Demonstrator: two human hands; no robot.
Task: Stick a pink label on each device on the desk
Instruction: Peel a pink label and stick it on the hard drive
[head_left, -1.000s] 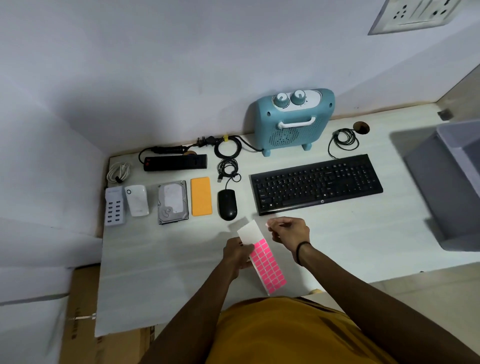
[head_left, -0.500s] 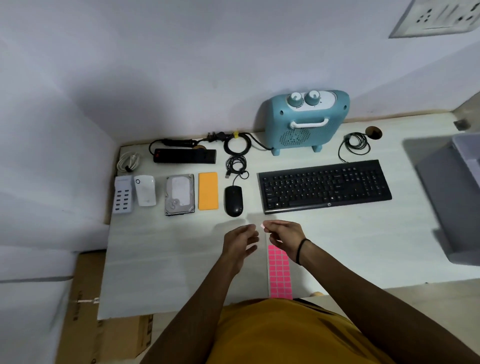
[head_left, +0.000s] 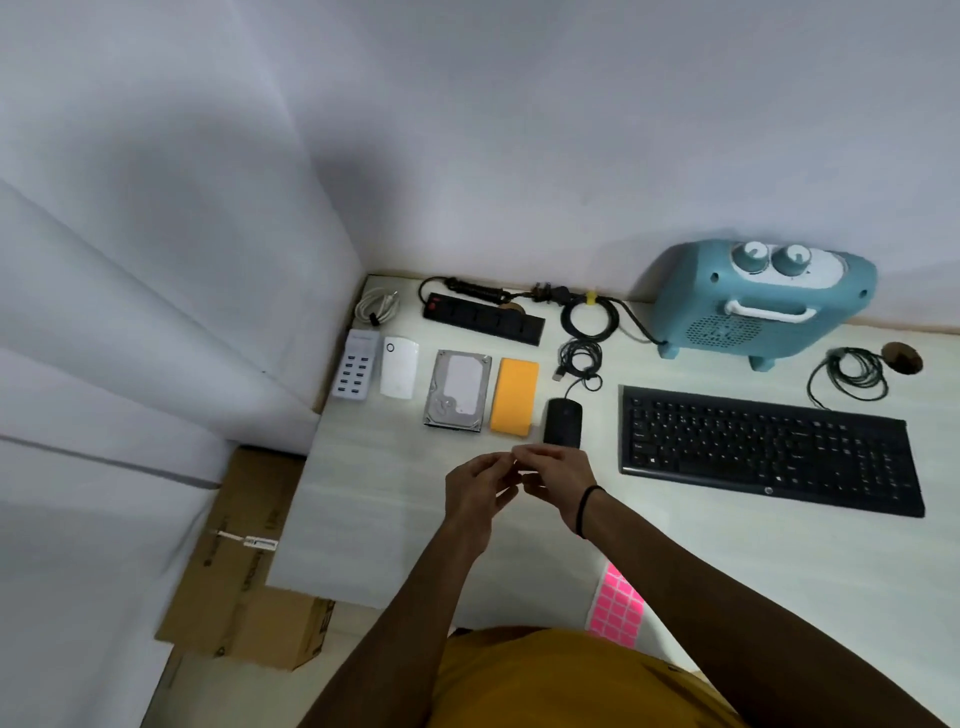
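Here the white desk (head_left: 727, 561) carries everything, with the black keyboard (head_left: 769, 449) as its widest item on the right and the blue heater (head_left: 758, 301) standing behind it against the wall. A black power strip (head_left: 483, 317) lies along the back edge. In front of it sits a row: a white charging hub (head_left: 356, 365), a white adapter (head_left: 399, 368), a hard drive (head_left: 458, 391), an orange power bank (head_left: 514, 395) and a black mouse (head_left: 562, 422). The sheet of pink labels (head_left: 615, 608) lies flat at the near edge, beside the right forearm. Both hands meet just in front of the mouse, left hand (head_left: 475, 491) and right hand (head_left: 558, 480) with fingertips pinched close together; whether a label sits between them is too small to tell. The right wrist wears a black band (head_left: 586, 506).
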